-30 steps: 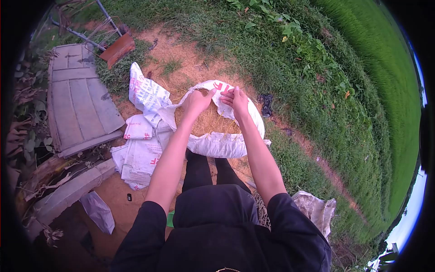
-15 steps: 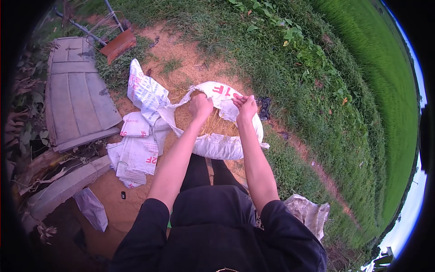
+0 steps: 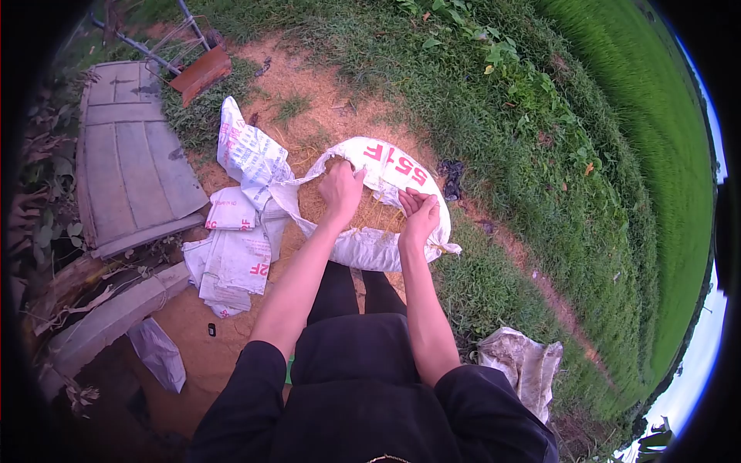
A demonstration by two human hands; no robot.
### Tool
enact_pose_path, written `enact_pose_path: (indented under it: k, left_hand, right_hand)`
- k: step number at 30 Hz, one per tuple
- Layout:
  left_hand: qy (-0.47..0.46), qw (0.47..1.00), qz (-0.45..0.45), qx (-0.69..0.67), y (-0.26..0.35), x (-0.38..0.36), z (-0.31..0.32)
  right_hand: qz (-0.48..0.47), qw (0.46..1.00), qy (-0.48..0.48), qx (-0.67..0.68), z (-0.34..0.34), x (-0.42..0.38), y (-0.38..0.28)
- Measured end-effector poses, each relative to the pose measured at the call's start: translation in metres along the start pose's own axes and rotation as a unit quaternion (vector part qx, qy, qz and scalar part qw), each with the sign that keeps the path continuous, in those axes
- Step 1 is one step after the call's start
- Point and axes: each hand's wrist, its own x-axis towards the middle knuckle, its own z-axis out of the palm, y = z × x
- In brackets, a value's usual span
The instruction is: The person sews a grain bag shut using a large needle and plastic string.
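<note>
A white woven sack (image 3: 444, 202) with red lettering lies in front of my legs, its mouth spread wide. Inside it is loose tan, husk-like material (image 3: 312, 202) with yellow straw. My left hand (image 3: 342, 191) is closed at the sack's far rim, its fingers bent round the edge and partly hidden. Over the right side of the mouth is my right hand (image 3: 419, 216), palm partly upward, fingertips drawn together close to the sack's lettered flap. Whatever lies between those fingertips is too small to make out.
Folded printed sacks (image 3: 231, 266) and an upright crumpled sack (image 3: 251, 154) lie to the left. Further left are a grey panel (image 3: 143, 147) and a concrete beam (image 3: 116, 320). A dirty sack (image 3: 521, 359) lies at right, beside grass (image 3: 532, 216). A small black object (image 3: 211, 329) sits on the ground.
My right hand has moved down and toward me from the far rim, uncovering more of the red lettering. My left hand stays near the same rim, shifted slightly.
</note>
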Motion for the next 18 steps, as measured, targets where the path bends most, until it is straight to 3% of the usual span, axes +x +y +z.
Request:
enact_pose_path:
  k: [1,2,4,5,7,18]
  left_hand:
    - [0.060,0.997,0.038,-0.002,0.003,-0.005,-0.002]
    - [0.060,0.997,0.040,-0.001,0.003,-0.006,-0.002]
    - [0.113,0.950,0.289,-0.041,-0.002,-0.006,0.007]
    - [0.113,0.949,0.291,-0.041,-0.004,-0.004,0.011]
    - [0.074,0.923,0.375,0.048,-0.004,0.006,0.017]
    - [0.008,0.898,0.436,0.053,0.000,0.039,0.018]
  right_hand:
    - [-0.002,1.000,0.002,0.002,-0.003,0.001,0.003]
    - [-0.001,1.000,0.004,0.015,-0.005,0.002,0.006]
    - [0.000,1.000,0.008,0.030,-0.005,0.000,0.004]
    - [-0.003,1.000,0.008,0.025,-0.003,0.000,0.004]
    - [-0.008,1.000,0.007,0.021,0.004,0.000,-0.001]
    - [-0.012,0.998,0.031,0.053,0.018,0.011,0.000]
